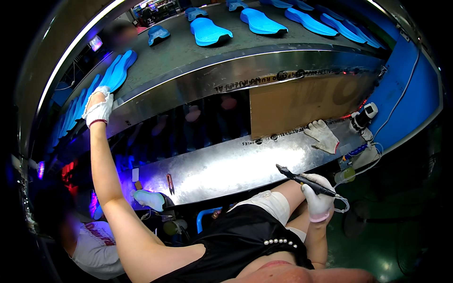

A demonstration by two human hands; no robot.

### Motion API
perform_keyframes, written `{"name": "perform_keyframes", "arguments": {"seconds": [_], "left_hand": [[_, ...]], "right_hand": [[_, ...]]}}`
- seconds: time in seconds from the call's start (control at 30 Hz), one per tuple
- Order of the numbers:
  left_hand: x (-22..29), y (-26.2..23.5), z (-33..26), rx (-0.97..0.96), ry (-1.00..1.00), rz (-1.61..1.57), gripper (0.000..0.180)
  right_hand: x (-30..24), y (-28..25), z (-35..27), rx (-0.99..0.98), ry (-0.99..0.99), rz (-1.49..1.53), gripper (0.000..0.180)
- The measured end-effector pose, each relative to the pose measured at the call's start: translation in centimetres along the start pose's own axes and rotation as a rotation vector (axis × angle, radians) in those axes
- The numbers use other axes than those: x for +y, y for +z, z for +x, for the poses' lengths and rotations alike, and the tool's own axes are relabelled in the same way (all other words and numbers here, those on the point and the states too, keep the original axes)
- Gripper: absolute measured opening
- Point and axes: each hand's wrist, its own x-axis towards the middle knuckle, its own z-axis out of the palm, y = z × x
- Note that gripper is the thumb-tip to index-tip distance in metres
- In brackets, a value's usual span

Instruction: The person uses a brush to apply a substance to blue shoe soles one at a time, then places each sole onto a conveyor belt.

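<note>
My left arm reaches out to the far left, where my left hand [99,107], in a white glove, is closed at the near end of a blue shoe sole [121,70]. The fingertips are partly hidden there. Other blue soles [78,111] stand in a row just left of that hand. Low at the right, above my lap, my right hand [319,195] wears a white glove too. It is closed around a black pen-shaped brush tool [304,180], with a thin clear tube at its rear end. The tool's dark tip points left, over the edge of the metal shelf [212,172].
Several blue soles [262,22] lie on the dark conveyor belt [170,52]. On the shelf are a loose white glove [322,136], red-handled thread snips [170,184] and a pale sole [149,200]. A cardboard sheet [302,104] stands behind. A co-worker [96,245] sits at lower left.
</note>
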Motion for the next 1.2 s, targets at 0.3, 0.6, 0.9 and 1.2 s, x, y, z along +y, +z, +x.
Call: {"name": "perform_keyframes", "arguments": {"seconds": [0.3, 0.6, 0.9, 1.2], "left_hand": [[10.6, -7.4, -6.4, 0.258, 0.000, -1.127, 0.023], [13.3, -1.6, 1.1, 0.341, 0.217, -0.435, 0.024], [23.1, -3.2, -18.3, 0.543, 0.249, -0.834, 0.031], [33.3, 8.3, -32.2, -0.146, 0.748, -1.396, 0.028]], "right_hand": [[0.0, -0.2, -0.3, -0.015, 0.052, 0.015, 0.027], [-0.4, 0.0, -1.5, 0.026, 0.021, -0.014, 0.025], [2.2, -1.8, -0.9, 0.407, 0.140, 0.196, 0.020], [4.8, -3.5, 0.8, 0.564, 0.200, 0.363, 0.019]]}}
